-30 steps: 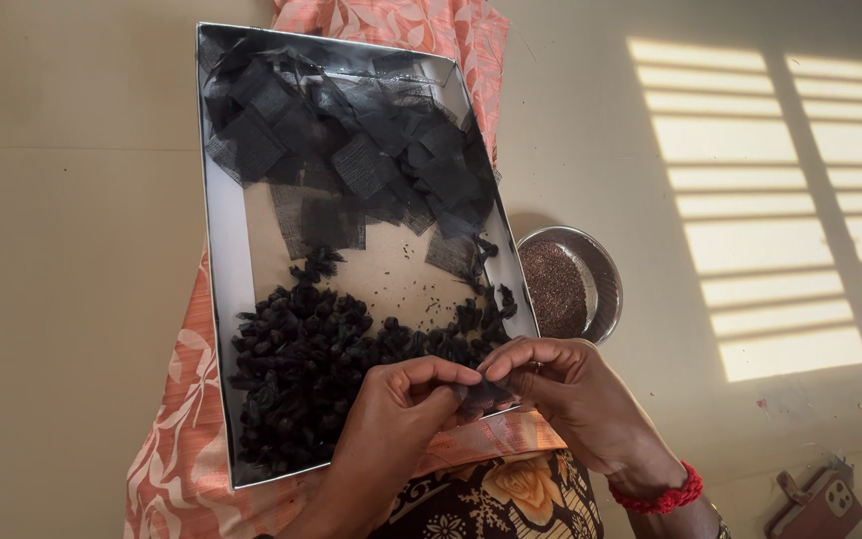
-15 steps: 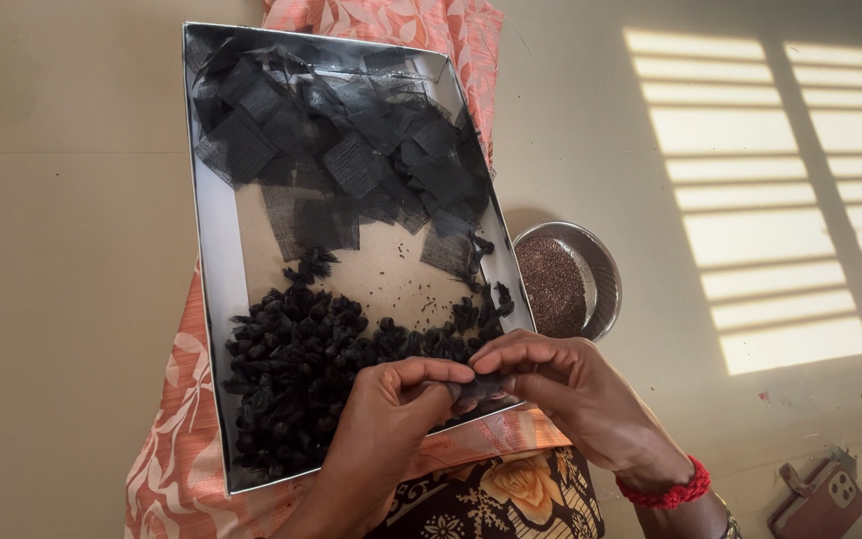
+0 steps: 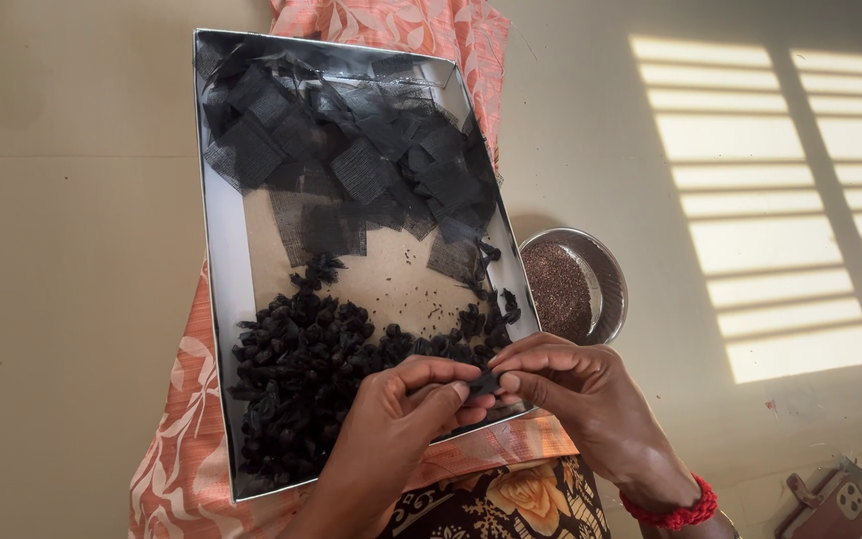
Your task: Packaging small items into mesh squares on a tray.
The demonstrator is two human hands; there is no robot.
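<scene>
Bare beige floor [image 3: 72, 299], sunlit at right.
Window light falls in barred patches [image 3: 780, 200] across the floor; a small reddish device [image 3: 830, 504] lies at the lower right corner.

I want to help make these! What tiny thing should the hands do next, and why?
Probably keep pinching the small black bundle closed, then drop it on the pile of finished bundles. Both the left hand and right hand grip it above the tray.

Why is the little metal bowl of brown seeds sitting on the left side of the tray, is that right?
Not quite. The head view shows the metal bowl of brown seeds on the right side of the tray, beside its edge on the floor. The rest is right: it is small, metal and holds brown seeds.
</scene>
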